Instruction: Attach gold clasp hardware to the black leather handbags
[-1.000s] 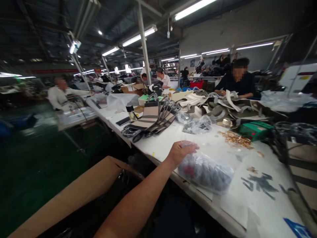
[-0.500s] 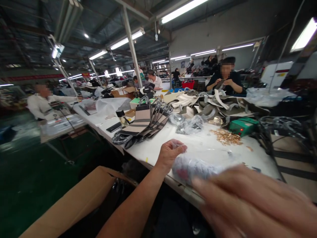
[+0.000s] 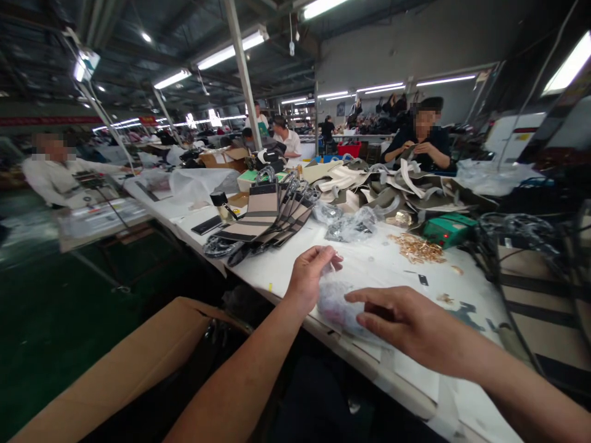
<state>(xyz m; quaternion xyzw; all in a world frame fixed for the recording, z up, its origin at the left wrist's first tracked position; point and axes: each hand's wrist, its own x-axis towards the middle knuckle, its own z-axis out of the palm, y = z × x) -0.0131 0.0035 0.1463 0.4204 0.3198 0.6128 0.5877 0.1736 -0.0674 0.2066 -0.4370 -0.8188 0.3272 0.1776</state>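
A clear plastic bag (image 3: 339, 301) with whitish, partly reddish contents lies at the near edge of the white table. My left hand (image 3: 311, 277) is closed above it, thumb and fingers pinched at what looks like the bag's thin clear film. From the right, my right hand (image 3: 406, 323) reaches over the bag with thumb and forefinger apart, holding nothing. Whether its fingertips touch the plastic I cannot tell. Farther right is a heap of small gold-coloured metal pieces (image 3: 418, 248), beside a green box with a red light (image 3: 447, 230).
Beige-and-black striped bag pieces (image 3: 258, 218) are fanned out left of centre; more stand at right (image 3: 521, 295). Behind lie piled grey-white strips (image 3: 369, 184). An open cardboard box (image 3: 133, 363) is below the table's edge. Across the table a person in dark clothes (image 3: 418, 147) handles a piece.
My right hand has drawn back from close to the camera, now over the bag with fingers apart. The clear film stretched between the hands has dropped. The view has shifted slightly.
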